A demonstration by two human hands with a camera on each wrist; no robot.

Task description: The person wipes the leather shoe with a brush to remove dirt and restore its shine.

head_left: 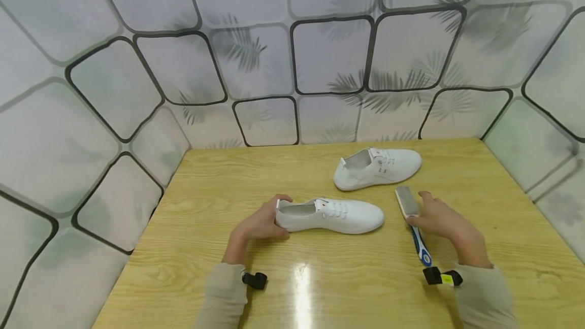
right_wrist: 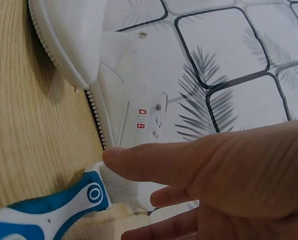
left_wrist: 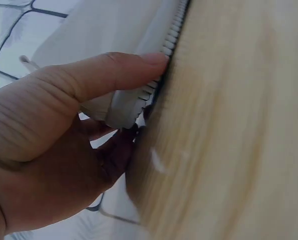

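A white lace-up shoe (head_left: 352, 216) sits upright on the wooden table, its toe pointing right. At its heel, my left hand (head_left: 259, 221) grips it, with the thumb (left_wrist: 123, 75) along the sole edge and the fingers partly hidden behind the heel. To the right lies a brush (head_left: 421, 248) with a blue and white handle and pale bristles (right_wrist: 121, 190). My right hand (head_left: 442, 217) is over the brush, thumb by the bristle end and fingers spread loosely on the far side, not curled round it.
A second white shoe (head_left: 399, 165) stands farther back on the table (head_left: 219, 176), also with its toe to the right. Behind the table and along its sides rise walls (head_left: 256, 60) with a dark-outlined stone pattern and leaf prints.
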